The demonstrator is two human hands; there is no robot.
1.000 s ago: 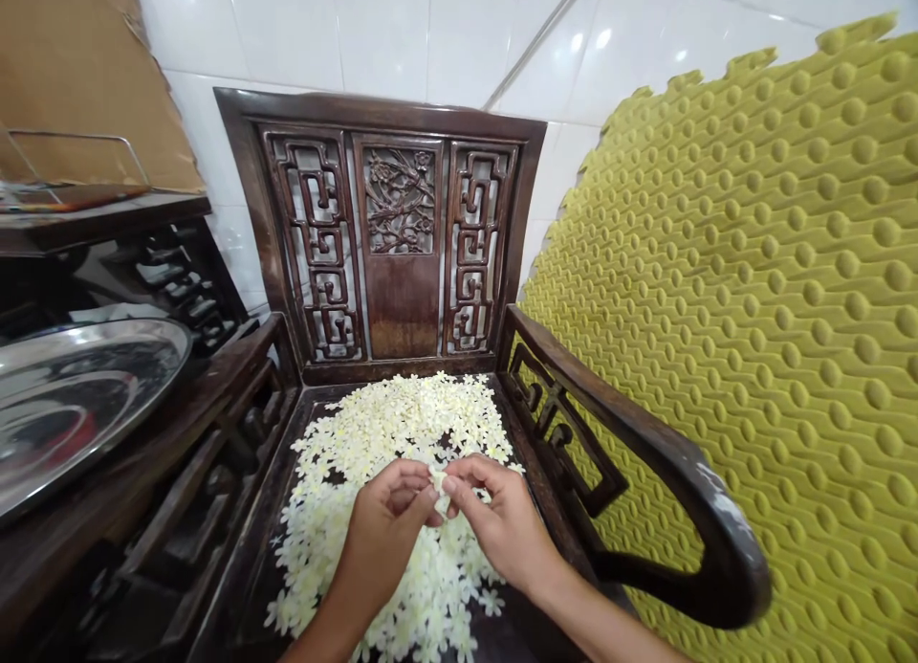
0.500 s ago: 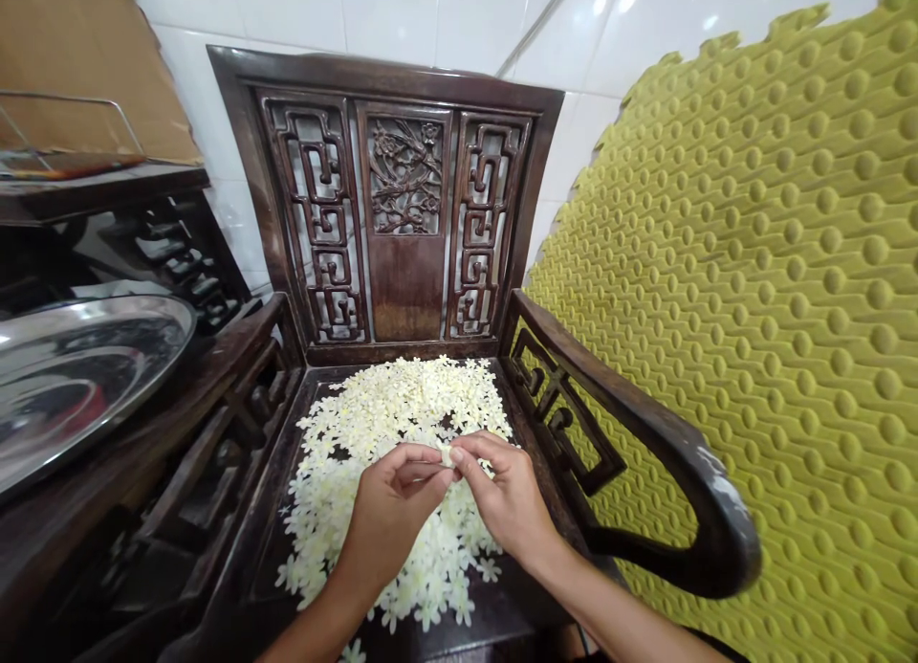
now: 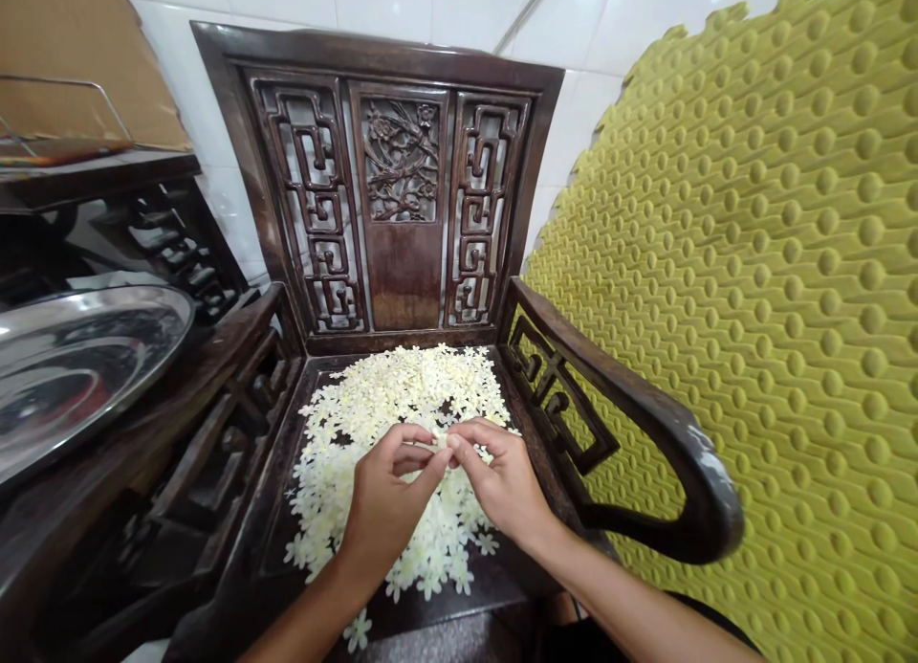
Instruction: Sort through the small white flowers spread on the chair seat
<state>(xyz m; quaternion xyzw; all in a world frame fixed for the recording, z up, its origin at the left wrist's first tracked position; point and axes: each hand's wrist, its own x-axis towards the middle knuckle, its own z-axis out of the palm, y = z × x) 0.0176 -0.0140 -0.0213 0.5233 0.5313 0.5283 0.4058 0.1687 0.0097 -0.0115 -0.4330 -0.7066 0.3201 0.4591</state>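
Observation:
Over the seat of a dark carved wooden chair (image 3: 407,278) lies a spread of small pale-yellow flowers (image 3: 408,371), piled thickest toward the backrest. Above them my two hands meet fingertip to fingertip. My left hand (image 3: 393,486) pinches a small whitish flower piece (image 3: 440,440) from the left, thumb and fingers closed on it. From the right, my right hand (image 3: 506,476) grips the same piece between thumb and forefinger. The fingers cover most of it, so its full shape is hidden. One loose flower (image 3: 357,630) rests near the seat's front left edge.
Wooden armrests rise on both sides, the right one (image 3: 623,405) curving forward. A shiny round metal tray (image 3: 154,342) sits at the left by the armrest. Yellow studded foam matting (image 3: 775,290) stands along the right. Behind is a white tiled wall (image 3: 387,3).
The view has shifted slightly, so the chair sits a little higher in the picture. Both hands stay together on the small piece, which shows a bit more between the fingertips.

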